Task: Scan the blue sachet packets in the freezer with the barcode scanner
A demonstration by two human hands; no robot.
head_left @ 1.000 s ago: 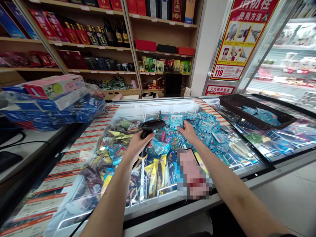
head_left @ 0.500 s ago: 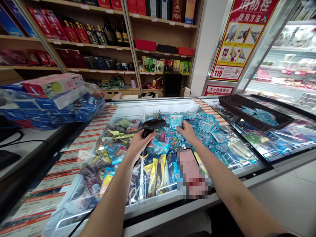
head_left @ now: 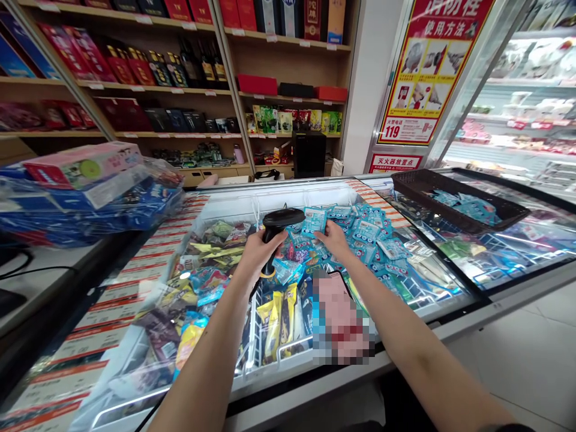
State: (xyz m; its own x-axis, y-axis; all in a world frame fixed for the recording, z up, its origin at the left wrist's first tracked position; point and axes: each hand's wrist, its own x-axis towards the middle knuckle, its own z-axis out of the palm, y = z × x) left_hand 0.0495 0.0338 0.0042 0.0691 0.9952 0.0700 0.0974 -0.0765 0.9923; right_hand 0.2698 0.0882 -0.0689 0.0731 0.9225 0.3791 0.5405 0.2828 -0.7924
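Near the middle of the frame, the left hand is wrapped around the handle of a black barcode scanner. Just right of it, the right hand pinches a small light-blue packet by its right edge; the scanner's head reaches the packet's left edge in view, but whether they touch cannot be told. Right of center spreads a pile of similar blue packets on the glass-topped freezer. A partly pixelated phone lies below the right hand, beside yellow-wrapped ice creams. More blue packets lie in a dark basket at right.
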